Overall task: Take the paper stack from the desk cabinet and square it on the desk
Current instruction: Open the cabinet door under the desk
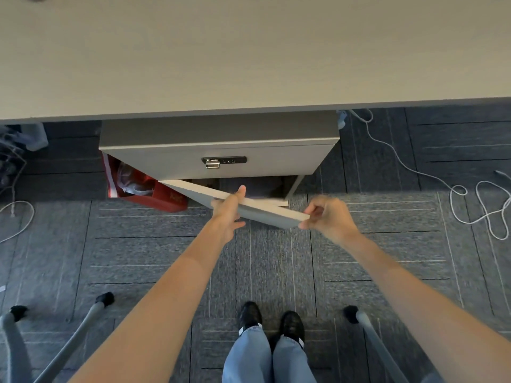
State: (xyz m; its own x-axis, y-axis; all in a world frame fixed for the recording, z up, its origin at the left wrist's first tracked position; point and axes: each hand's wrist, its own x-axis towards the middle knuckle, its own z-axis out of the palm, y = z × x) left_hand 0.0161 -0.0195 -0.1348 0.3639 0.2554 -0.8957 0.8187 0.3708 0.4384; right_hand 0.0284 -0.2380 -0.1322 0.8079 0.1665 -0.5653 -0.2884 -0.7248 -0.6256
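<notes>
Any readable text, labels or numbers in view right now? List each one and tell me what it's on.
No text can be read in this view.
Combination lock on the cabinet drawer: dial digits present, too small to read.
Red bag beside the cabinet: pale printed mark on its side, too blurred to read.
Paper stack held in both hands: no print visible.

head view | looks steeply down | desk [249, 51] edge near, seemingly

Both hands, left hand [229, 214] and right hand [329, 217], hold the cabinet door [249, 205] open under the desk [249, 51].
</notes>
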